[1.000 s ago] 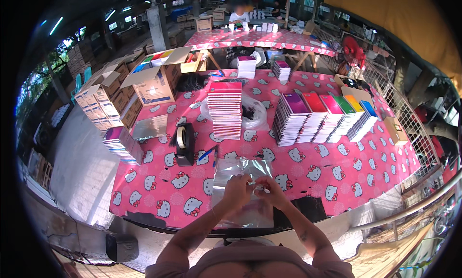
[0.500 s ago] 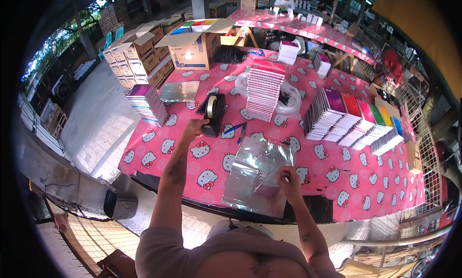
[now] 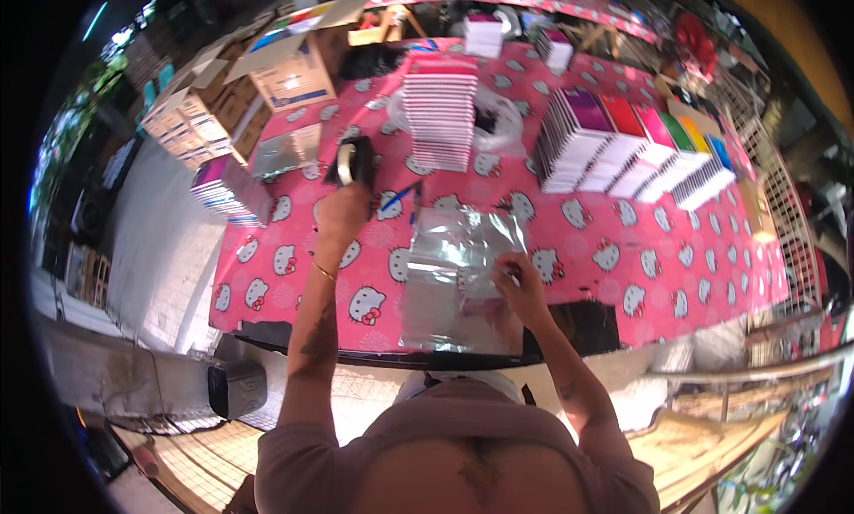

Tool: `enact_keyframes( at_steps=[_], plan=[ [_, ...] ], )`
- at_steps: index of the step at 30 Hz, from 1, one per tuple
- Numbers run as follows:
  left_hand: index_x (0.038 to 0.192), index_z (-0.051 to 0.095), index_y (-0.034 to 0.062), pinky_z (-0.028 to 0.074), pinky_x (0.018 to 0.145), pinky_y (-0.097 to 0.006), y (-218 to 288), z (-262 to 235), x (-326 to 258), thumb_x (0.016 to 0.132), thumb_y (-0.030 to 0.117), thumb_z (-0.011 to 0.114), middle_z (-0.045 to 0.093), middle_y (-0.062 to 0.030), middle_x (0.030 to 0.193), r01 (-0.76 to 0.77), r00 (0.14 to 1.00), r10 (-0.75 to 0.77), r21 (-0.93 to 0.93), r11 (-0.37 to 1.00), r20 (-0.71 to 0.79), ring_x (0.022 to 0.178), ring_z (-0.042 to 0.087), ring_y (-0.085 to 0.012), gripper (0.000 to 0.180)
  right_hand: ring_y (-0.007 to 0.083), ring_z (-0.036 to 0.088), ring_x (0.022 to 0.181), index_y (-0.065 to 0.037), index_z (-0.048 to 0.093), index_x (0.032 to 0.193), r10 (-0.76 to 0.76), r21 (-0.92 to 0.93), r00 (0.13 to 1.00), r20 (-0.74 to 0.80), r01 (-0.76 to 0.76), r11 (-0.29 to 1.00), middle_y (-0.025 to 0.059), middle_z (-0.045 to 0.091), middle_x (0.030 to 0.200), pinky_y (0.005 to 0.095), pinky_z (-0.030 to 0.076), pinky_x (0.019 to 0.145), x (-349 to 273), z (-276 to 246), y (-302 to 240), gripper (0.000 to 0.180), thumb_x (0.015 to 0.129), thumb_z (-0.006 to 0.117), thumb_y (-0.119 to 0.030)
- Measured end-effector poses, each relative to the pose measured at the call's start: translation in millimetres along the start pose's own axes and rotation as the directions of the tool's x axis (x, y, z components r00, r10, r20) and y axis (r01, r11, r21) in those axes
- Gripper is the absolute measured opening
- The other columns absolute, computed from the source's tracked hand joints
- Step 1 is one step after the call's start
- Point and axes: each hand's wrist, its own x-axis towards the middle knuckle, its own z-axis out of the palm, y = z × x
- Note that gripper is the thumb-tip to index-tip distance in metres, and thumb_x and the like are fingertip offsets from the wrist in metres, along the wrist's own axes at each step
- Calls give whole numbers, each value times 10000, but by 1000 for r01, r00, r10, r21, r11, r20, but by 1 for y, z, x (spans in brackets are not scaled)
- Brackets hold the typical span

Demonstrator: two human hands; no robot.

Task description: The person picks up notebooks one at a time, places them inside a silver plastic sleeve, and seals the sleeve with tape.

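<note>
My left hand (image 3: 343,210) is at the near end of a black tape dispenser (image 3: 361,163) that carries a pale roll of tape. The back of that hand is towards me, so its fingers are hidden. My right hand (image 3: 523,287) is over the right side of a clear plastic bag (image 3: 431,305), which lies flat and shiny near the table's front edge. Its fingers are curled together in a pinch; whatever is between them is too small to make out. Something flat shows faintly through the plastic beside this hand. A blue pen (image 3: 400,196) lies between the dispenser and the bag.
A tall stack of notebooks (image 3: 439,114) stands at mid-table on the pink patterned cover (image 3: 569,247). Coloured notebook stacks (image 3: 592,149) line the right, with a smaller stack (image 3: 229,189) at left. Clear sheets (image 3: 286,151) lie near it. Cartons (image 3: 289,74) stand beyond the table.
My view has tipped down, shifting the scene upward in the picture. My left hand has moved from the dispenser's left side over its near end. My right hand stays by the bag, fingers still curled.
</note>
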Motion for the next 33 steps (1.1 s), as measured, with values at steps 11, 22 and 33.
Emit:
enact_keyframes(
  at_steps=[11,22,33],
  plan=[
    [891,684,55,485,683,-370,149,43,35,858,348,716,668,-45,772,-264,191,703,-654,709,685,731,632,-191,297,108,562,958,-69,533,1206,33,159,997,65,-43,986,23,582,1088,281,491,839,2,1,-10,380,878,717,-13],
    [1296,576,21,367,1107,-472,155,-19,-85,872,477,711,450,-232,1452,-628,746,655,-204,751,118,1339,442,-381,637,149,528,1116,-66,470,1347,2,458,1000,11,-7,889,52,558,1221,290,420,957,-8,14,2,534,885,737,-99],
    [1287,554,-11,556,829,-368,104,35,-153,687,303,923,681,-128,1129,358,927,-22,-864,354,375,1012,674,-213,772,259,471,1312,-48,261,1537,130,252,910,393,-242,937,161,420,1453,409,433,1050,-6,25,-23,828,912,713,-347]
  ],
)
